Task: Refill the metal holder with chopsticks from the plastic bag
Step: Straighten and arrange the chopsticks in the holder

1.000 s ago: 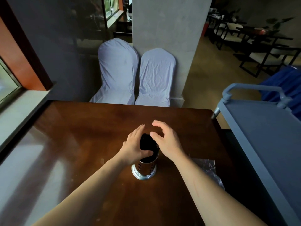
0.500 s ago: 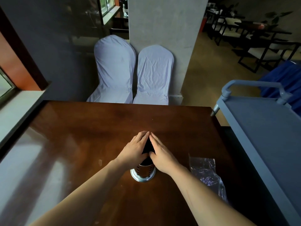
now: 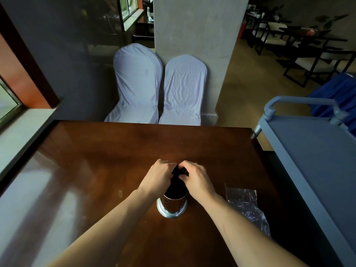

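A round metal holder point(image 3: 172, 206) with slotted sides stands upright on the brown table point(image 3: 96, 160). A bundle of black chopsticks point(image 3: 176, 185) sticks up out of it. My left hand point(image 3: 157, 177) and my right hand point(image 3: 196, 179) are curled around the top of the bundle from either side, fingers pinching the ends. A crumpled clear plastic bag point(image 3: 245, 207) lies flat on the table to the right of the holder, apart from both hands.
Two chairs in white covers point(image 3: 159, 89) stand against a pillar beyond the table's far edge. A grey trolley point(image 3: 308, 151) with a handle is close on the right. A window sill point(image 3: 17, 132) runs along the left.
Both hands went from spread open beside the chopstick tops to pressed together around them, and now the fingers are curled over the ends. The camera view has shifted slightly.
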